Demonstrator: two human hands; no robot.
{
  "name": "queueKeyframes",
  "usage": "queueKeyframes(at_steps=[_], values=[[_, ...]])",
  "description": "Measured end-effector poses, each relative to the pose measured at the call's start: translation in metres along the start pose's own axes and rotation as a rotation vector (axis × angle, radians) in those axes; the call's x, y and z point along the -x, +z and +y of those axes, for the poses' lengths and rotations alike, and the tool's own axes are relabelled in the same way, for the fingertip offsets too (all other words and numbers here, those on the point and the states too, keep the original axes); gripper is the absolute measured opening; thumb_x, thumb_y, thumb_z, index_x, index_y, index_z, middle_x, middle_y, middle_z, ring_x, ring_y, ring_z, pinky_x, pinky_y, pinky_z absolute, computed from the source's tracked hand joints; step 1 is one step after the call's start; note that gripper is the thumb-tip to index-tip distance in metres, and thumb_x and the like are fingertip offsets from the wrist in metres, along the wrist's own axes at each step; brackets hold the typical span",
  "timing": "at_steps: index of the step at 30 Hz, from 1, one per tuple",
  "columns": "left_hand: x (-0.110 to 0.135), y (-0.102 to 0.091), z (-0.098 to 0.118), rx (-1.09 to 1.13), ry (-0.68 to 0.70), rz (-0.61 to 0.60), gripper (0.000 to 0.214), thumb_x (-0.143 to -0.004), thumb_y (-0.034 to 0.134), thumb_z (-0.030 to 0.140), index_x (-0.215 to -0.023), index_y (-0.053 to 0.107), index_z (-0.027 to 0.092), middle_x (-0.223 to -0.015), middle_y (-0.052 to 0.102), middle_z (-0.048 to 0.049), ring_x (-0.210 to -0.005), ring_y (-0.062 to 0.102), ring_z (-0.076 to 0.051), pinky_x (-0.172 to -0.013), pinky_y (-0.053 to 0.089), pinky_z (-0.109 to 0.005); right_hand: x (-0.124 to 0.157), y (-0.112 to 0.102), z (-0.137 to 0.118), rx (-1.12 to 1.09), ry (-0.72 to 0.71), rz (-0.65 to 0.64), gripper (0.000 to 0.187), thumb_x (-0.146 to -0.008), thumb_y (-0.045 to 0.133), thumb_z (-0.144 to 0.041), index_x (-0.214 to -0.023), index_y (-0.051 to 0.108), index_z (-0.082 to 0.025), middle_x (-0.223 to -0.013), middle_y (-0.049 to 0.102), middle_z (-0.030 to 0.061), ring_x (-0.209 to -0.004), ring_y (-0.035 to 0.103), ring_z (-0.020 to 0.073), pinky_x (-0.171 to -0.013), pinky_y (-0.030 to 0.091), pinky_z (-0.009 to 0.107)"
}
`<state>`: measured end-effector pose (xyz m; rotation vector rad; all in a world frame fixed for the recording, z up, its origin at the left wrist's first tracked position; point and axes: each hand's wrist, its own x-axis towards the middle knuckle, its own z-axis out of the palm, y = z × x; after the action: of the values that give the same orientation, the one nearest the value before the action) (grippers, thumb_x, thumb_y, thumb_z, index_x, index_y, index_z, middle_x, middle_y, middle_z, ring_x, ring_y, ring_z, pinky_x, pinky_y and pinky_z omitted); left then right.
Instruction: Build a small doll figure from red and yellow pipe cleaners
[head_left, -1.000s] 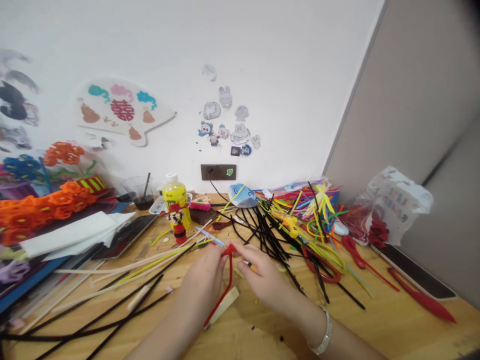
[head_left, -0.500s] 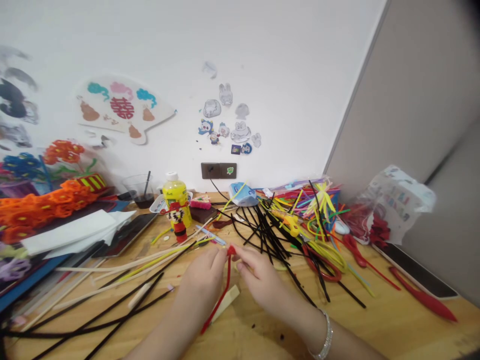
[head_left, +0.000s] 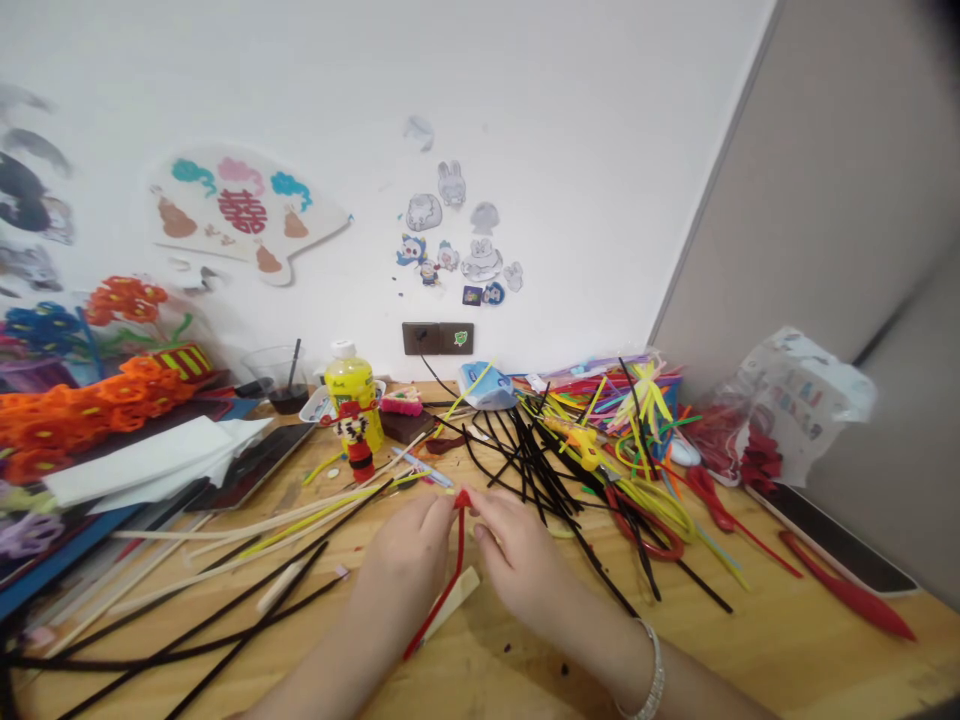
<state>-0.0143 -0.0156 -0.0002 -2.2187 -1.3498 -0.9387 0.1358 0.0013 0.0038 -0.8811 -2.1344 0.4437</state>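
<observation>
My left hand (head_left: 409, 555) and my right hand (head_left: 517, 550) meet at the middle of the table, fingertips pinched on either side of a red pipe cleaner (head_left: 459, 560). Its upper end is bunched into a small red piece between the fingers, and its long tail hangs down and left toward the table. Beneath the tail lies a pale cream strip (head_left: 455, 603). Just beyond the hands stands a small red, black and white figure (head_left: 358, 445), in front of a yellow-labelled bottle (head_left: 371, 385).
Black pipe cleaners (head_left: 529, 465) lie in a heap behind my right hand, beside yellow-handled pliers (head_left: 581, 445). More black and cream stems cross the table at left. A phone (head_left: 832, 540) rests at right. Orange pipe-cleaner flowers (head_left: 97, 415) and white paper (head_left: 142, 460) occupy the left.
Both hands stay pinched on the red pipe cleaner in nearly the same place. Its hanging tail has shifted slightly, and the camera view has moved a little.
</observation>
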Motion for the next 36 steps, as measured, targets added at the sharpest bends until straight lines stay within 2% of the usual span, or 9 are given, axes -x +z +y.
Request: queueKeyframes(at_steps=[6,9,12,16,19,25,29,32,36], values=[[-0.009,-0.005,0.005,0.295,-0.232,-0.092,0.023,-0.084,0.036,0.02,-0.077,0.057,0.019,-0.068,0.065,-0.0034,-0.062,0.062,-0.016,-0.057,0.05,-0.026,-0.001,-0.002,0.002,0.097,-0.091,0.018,0.038,-0.082,0.037,-0.008,-0.116,0.049,-0.015,-0.097,0.061,0.01,-0.09,0.054,0.0195,-0.08,0.046,0.035],[-0.01,-0.005,0.004,0.355,-0.28,-0.152,0.024,-0.085,0.036,0.021,-0.077,0.059,0.019,-0.068,0.067,-0.0031,-0.062,0.062,-0.016,-0.056,0.05,-0.026,-0.001,-0.002,0.001,0.1,-0.077,0.009,0.037,-0.082,0.037,-0.007,-0.115,0.05,-0.015,-0.097,0.061,0.0101,-0.089,0.054,0.0195,-0.079,0.046,0.035],[-0.005,-0.002,0.0,0.217,-0.166,-0.101,0.024,-0.085,0.035,0.019,-0.08,0.059,0.018,-0.069,0.065,-0.0042,-0.062,0.061,-0.016,-0.057,0.049,-0.026,-0.001,-0.002,0.001,0.058,-0.034,0.012,0.036,-0.081,0.038,-0.007,-0.113,0.052,-0.016,-0.095,0.061,0.0091,-0.089,0.055,0.0191,-0.078,0.046,0.033],[-0.001,0.0,-0.005,-0.06,0.143,0.014,0.025,-0.085,0.033,0.014,-0.088,0.058,0.013,-0.067,0.061,-0.007,-0.063,0.058,-0.018,-0.057,0.048,-0.028,-0.002,-0.003,0.001,-0.051,0.024,0.007,0.037,-0.08,0.038,-0.005,-0.108,0.057,-0.02,-0.091,0.063,0.0057,-0.084,0.057,0.017,-0.074,0.047,0.03],[-0.002,-0.002,-0.006,-0.11,0.213,0.036,0.027,-0.086,0.031,0.015,-0.091,0.057,0.013,-0.065,0.06,-0.0067,-0.061,0.057,-0.018,-0.057,0.048,-0.028,-0.003,-0.006,0.0,-0.121,0.046,-0.011,0.038,-0.079,0.037,-0.003,-0.104,0.059,-0.021,-0.089,0.064,0.0041,-0.082,0.057,0.0159,-0.073,0.047,0.028],[-0.005,-0.001,-0.003,0.263,-0.152,-0.032,0.023,-0.086,0.035,0.02,-0.088,0.058,0.018,-0.08,0.067,-0.005,-0.072,0.063,-0.015,-0.065,0.05,-0.026,-0.004,-0.006,-0.004,-0.228,0.098,-0.014,0.039,-0.079,0.043,-0.008,-0.115,0.053,-0.02,-0.107,0.061,0.0068,-0.099,0.055,0.0187,-0.087,0.043,0.034],[-0.011,-0.003,-0.002,0.502,-0.343,-0.101,0.024,-0.085,0.038,0.029,-0.086,0.06,0.019,-0.083,0.068,-0.0043,-0.078,0.062,-0.018,-0.07,0.049,-0.029,-0.005,-0.008,-0.005,-0.336,0.128,0.017,0.037,-0.083,0.042,-0.012,-0.117,0.052,-0.019,-0.108,0.062,0.0065,-0.098,0.057,0.0166,-0.085,0.046,0.032],[-0.015,-0.005,0.0,0.728,-0.474,-0.167,0.029,-0.084,0.037,0.036,-0.075,0.058,0.019,-0.064,0.062,-0.0011,-0.063,0.058,-0.017,-0.057,0.047,-0.027,-0.007,-0.014,-0.002,-0.196,0.004,0.043,0.035,-0.084,0.038,-0.011,-0.114,0.055,-0.019,-0.101,0.064,0.0066,-0.093,0.057,0.0164,-0.082,0.046,0.031],[-0.016,-0.006,0.002,1.044,-0.691,-0.27,0.034,-0.077,0.044,0.05,-0.066,0.05,0.019,-0.045,0.036,0.0081,-0.04,0.033,-0.009,-0.038,0.027,-0.02,-0.009,-0.023,0.005,0.019,-0.239,0.092,0.034,-0.083,0.042,-0.01,-0.114,0.053,-0.018,-0.105,0.061,0.0082,-0.096,0.053,0.0179,-0.084,0.044,0.034]])
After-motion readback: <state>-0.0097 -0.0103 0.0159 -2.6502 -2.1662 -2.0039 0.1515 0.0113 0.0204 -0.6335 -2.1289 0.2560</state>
